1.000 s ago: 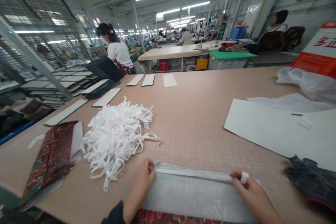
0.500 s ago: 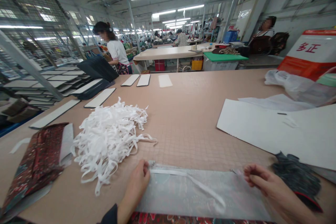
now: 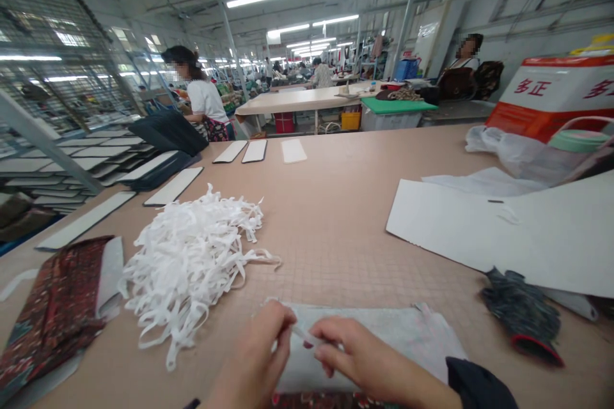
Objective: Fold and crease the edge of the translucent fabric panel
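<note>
A short white fabric tape (image 3: 303, 333) runs between my two hands over a pale grey-white fabric piece (image 3: 388, 323). My left hand (image 3: 263, 348) pinches one end near the piece's upper left corner. The fingers of my right hand (image 3: 352, 348) are closed on the tape just to the right of it. Patterned dark red cloth (image 3: 330, 400) shows along the piece's lower edge. Left of my hands lies a loose heap of white tapes (image 3: 187, 268). My wrists and palms hide part of the pale piece.
Folded red patterned fabric (image 3: 57, 294) lies on the left of the brown table (image 3: 330, 204). On the right are a dark knitted glove (image 3: 520, 313) and a large white board (image 3: 480, 230). White panels (image 3: 175, 186) line the left edge; a co-worker (image 3: 204, 99) stands beyond.
My right hand has moved left from the piece's right corner and now grips the tape beside my left hand. The tape that lay across the piece is now lifted between them. The view has shifted slightly.
</note>
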`<state>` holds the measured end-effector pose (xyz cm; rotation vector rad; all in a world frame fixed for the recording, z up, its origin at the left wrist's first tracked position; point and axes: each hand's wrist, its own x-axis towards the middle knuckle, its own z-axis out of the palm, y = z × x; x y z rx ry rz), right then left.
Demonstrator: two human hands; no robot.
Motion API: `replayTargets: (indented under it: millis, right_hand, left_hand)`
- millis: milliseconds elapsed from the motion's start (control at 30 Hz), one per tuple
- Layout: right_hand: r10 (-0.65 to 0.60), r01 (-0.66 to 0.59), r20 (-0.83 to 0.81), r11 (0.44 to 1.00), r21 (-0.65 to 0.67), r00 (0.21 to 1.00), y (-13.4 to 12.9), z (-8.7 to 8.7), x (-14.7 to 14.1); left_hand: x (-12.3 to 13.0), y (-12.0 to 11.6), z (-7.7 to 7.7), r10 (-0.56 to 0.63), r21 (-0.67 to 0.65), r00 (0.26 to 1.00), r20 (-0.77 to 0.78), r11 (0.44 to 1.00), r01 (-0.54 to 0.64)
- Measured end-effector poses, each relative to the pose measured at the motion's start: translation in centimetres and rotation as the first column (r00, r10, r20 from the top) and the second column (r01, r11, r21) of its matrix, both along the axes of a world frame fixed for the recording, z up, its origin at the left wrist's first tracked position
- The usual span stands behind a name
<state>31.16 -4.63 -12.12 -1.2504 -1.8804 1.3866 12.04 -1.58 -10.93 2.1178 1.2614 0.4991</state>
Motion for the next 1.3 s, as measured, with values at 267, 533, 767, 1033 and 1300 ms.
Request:
replayTargets:
  millis: [267,533,767,1033,1300]
  right_hand:
    - [-0.287,0.306,0.223,0.95,-0.058,0.932,-1.7,-2.2,11.7]
    - [-0.49,0.499,0.369,0.863,0.076,0.79,-3.6,-7.9,16.0]
    - [-0.529,0.551,0.389,0.832,0.064,0.754,-4.1,-12.1,15.7]
    - [-0.544,0.575,0.399,0.817,0.051,0.738,-3.5,-12.1,15.8]
    - [-0.562,0.584,0.478,0.803,0.119,0.675,-3.5,-11.9,15.5]
  left_hand:
    - [-7.3,5.3,-3.3,0.382,0.045,0.921,0.077,0.922,-0.385]
    - [-5.1,4.1,-7.6,0.404,-0.241,0.892,0.204,0.904,-0.354]
    - [-4.7,4.4,-10.8,0.437,-0.199,0.894,0.099,0.889,-0.412]
    - [-4.2,4.2,-11.5,0.394,-0.09,0.918,-0.044,0.914,-0.396]
    - [-3.4,4.1,-10.6,0.338,-0.038,0.906,-0.255,0.933,-0.359]
